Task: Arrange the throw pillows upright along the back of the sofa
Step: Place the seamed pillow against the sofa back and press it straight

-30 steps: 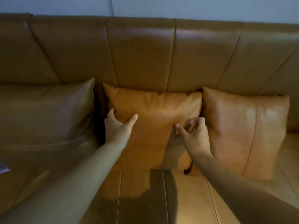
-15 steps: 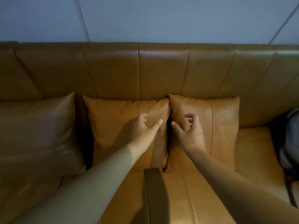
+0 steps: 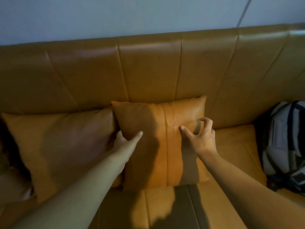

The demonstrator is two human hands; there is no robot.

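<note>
In the centre of the frame a tan leather throw pillow with a seam down its front [image 3: 158,139] is standing upright, leaning against the backrest of the sofa [image 3: 148,70]. The left hand [image 3: 125,141] is pressing on its left edge, thumb lying across the front face while the other fingers are tucked out of sight between this pillow and its neighbour, so a real grasp cannot be confirmed. The right hand [image 3: 200,138] is hovering at the pillow's right side with fingers spread and curled, released, holding nothing; whether its tips are touching the leather is unclear. At the left of the frame a second leather pillow [image 3: 62,142] is already resting against the backrest, its right edge touching the seamed one. A grey and dark backpack [image 3: 285,144] is sitting on the seat at the right edge. Judging by this, the arranging looks nearly finished, with only final straightening remaining, though anything further left is falling out of view.
</note>
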